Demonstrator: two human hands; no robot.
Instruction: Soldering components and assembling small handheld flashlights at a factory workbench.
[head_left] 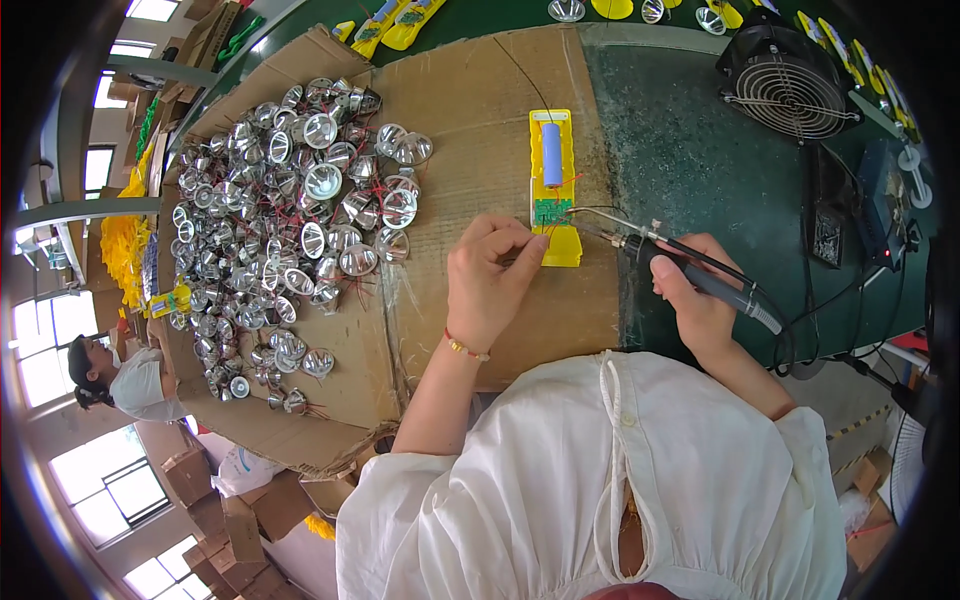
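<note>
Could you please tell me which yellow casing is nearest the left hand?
The yellow casing on the cardboard with the lilac cell, at the left hand; other casings lie farther away.

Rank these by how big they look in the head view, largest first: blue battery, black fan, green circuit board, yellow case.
1. Black fan
2. Yellow case
3. Blue battery and green circuit board: too alike to rank; the battery looks longer, the board wider.
</note>
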